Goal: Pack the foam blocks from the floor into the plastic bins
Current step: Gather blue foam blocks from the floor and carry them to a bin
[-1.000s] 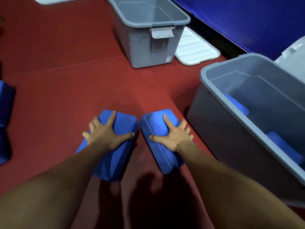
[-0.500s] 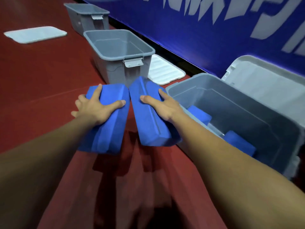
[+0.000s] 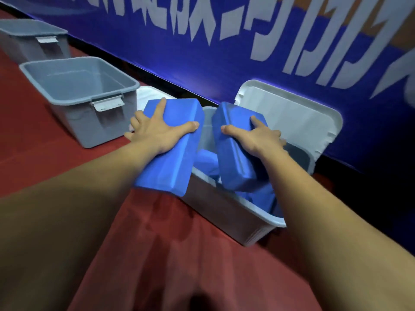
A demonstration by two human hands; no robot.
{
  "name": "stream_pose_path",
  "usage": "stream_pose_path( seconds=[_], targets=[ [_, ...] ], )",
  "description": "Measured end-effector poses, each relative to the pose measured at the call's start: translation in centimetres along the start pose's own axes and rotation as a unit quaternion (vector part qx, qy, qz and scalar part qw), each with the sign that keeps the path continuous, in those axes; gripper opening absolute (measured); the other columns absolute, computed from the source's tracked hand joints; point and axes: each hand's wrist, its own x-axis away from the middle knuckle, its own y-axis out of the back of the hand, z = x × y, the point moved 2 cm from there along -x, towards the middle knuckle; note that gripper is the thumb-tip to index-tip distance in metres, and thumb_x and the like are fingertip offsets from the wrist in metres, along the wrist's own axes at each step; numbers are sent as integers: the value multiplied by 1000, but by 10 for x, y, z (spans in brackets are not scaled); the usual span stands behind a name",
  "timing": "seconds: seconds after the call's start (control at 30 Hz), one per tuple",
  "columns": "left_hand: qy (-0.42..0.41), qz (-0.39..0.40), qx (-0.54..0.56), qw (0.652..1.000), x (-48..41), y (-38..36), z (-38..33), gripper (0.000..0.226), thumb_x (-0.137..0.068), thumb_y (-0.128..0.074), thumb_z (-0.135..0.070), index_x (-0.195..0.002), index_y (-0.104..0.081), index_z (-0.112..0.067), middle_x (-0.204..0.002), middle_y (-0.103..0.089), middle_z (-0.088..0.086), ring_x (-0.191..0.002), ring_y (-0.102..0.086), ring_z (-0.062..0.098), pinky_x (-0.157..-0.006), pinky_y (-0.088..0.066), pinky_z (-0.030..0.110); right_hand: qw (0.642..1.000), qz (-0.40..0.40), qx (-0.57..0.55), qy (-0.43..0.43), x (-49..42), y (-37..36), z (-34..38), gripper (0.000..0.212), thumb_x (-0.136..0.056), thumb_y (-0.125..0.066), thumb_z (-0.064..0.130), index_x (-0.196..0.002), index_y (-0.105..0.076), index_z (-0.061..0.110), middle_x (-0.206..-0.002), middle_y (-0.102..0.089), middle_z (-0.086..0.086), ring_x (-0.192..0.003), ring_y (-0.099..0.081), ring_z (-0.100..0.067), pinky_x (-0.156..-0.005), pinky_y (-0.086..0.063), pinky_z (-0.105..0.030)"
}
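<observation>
My left hand grips a blue foam block from above, thumb and fingers around its sides; the block hangs over the near-left rim of a grey plastic bin. My right hand grips a second blue foam block, tilted on edge and held over the bin's opening. Inside the bin lie more blue foam blocks, partly hidden by the held ones and my right arm.
A white lid leans behind the bin against a blue banner wall. An open grey bin stands to the left, another grey bin further back. A white lid lies flat between the bins. The floor is red.
Both hands lifted their blocks off the floor and carried them up and to the right, from beside the bin to over its opening. The view rose with them.
</observation>
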Motion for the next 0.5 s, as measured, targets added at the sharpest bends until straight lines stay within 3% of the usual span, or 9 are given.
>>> stream_pose_path(
  seconds=[0.23, 0.5],
  targets=[
    [-50, -2, 6, 999, -11, -63, -84, 118, -55, -54, -97, -154, -2, -56, -148, -25, 11, -141, -23, 33, -108, -24, 55, 998, -39, -17, -42, -37, 25, -64, 115, -57, -59, 94, -156, -17, 54, -158, -25, -12, -143, -26, -43, -116, -24, -57],
    [-56, -8, -57, 997, -29, -110, -117, 120, -55, -59, -93, -156, -10, -50, -138, -30, 9, -135, -26, 32, -99, -28, 53, 993, -32, -78, -86, -76, 19, -91, 117, -53, -58, 94, -155, -18, 55, -157, -24, -10, -140, -29, -42, -115, -26, -57]
  ],
)
